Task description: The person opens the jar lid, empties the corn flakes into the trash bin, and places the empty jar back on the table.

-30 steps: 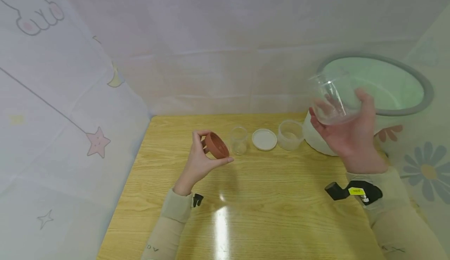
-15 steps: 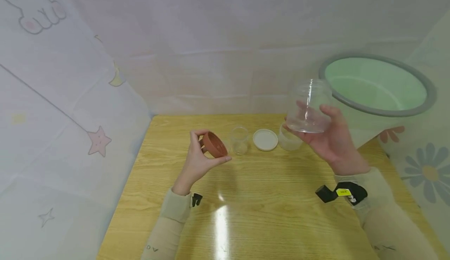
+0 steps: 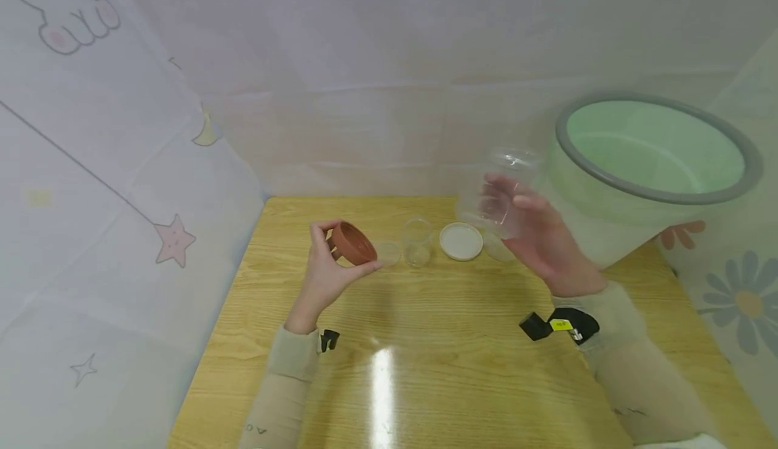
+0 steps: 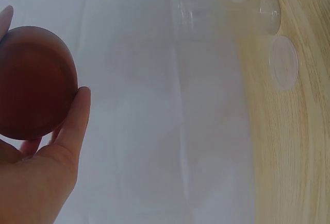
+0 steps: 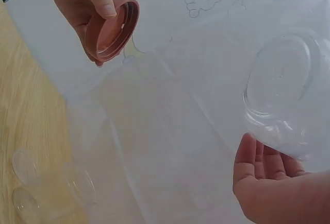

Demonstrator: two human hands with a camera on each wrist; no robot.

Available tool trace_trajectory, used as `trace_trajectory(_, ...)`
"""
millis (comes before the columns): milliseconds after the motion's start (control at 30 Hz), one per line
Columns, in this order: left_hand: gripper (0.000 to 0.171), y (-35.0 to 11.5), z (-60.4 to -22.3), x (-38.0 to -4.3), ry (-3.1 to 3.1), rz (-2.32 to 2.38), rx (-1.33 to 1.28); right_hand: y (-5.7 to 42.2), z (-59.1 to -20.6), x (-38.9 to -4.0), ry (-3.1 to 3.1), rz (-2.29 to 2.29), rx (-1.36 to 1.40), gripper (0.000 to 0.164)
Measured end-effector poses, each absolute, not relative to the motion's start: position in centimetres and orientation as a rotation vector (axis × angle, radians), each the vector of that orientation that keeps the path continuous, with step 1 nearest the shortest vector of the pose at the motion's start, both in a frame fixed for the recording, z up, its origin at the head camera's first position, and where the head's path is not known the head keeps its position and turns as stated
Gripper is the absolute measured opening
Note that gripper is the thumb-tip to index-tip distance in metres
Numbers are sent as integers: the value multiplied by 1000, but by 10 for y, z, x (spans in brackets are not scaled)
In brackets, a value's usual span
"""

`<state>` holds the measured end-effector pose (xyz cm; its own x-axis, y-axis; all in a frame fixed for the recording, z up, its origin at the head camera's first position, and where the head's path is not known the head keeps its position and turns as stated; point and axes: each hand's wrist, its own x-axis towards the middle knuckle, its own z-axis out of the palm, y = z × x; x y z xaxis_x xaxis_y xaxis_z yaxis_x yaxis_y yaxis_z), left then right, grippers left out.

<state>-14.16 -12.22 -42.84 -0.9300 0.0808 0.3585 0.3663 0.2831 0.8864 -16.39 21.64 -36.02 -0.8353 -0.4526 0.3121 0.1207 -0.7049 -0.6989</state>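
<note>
My left hand (image 3: 325, 273) grips a reddish-brown round lid (image 3: 354, 243) by its edge, above the table and tilted. In the right wrist view the lid (image 5: 112, 31) shows a ridged hollow inside; the left wrist view shows its dark round face (image 4: 36, 82). My right hand (image 3: 547, 246) holds a clear plastic jar (image 3: 504, 196) in the air, fingers and thumb around it. The jar's ridged round end (image 5: 281, 77) faces the right wrist camera. The lid and jar are apart. A clear disc (image 3: 387, 254) lies on the table just right of the lid.
Along the table's back stand a clear cup (image 3: 417, 243), a white round lid (image 3: 461, 241) and a translucent container (image 3: 500, 249), partly hidden behind my right hand and the jar. A large green tub (image 3: 644, 159) with a grey rim stands at the right. Printed cloth hangs behind.
My right hand has carried the jar leftward, away from the front of the green tub. The left hand and its lid have shifted slightly left, uncovering the clear disc.
</note>
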Motion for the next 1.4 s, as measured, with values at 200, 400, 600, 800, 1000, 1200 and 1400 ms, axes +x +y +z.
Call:
trace_trajectory(200,89,-129,-419,-140,-2332,-1692,-375,194,-371,-169,1047,-2564,-761,41)
trace_trajectory(400,86,-128,-399,-129,-2296,-1721,-392,173,-387,-168,1111,-2532,-819,49)
trace_trajectory(600,91,-136,-396,-129,-2292,-1672,-332,151,-398,-163,1412,-2464,-811,70)
trace_trajectory(800,90,-152,-406,-135,-2299,-1606,-302,122,-401,-158,1972,-2210,-728,86)
trace_trajectory(1000,89,-179,-437,-152,-2323,-1585,-194,93,-408,-154,2161,-2051,-834,86)
trace_trajectory(1200,94,-202,-470,-169,-2354,-1584,-48,69,-437,-161,2290,-1984,-905,88)
trace_trajectory(1400,94,-211,-482,-174,-2405,-1522,29,51,-470,-171,2414,-1857,-868,95)
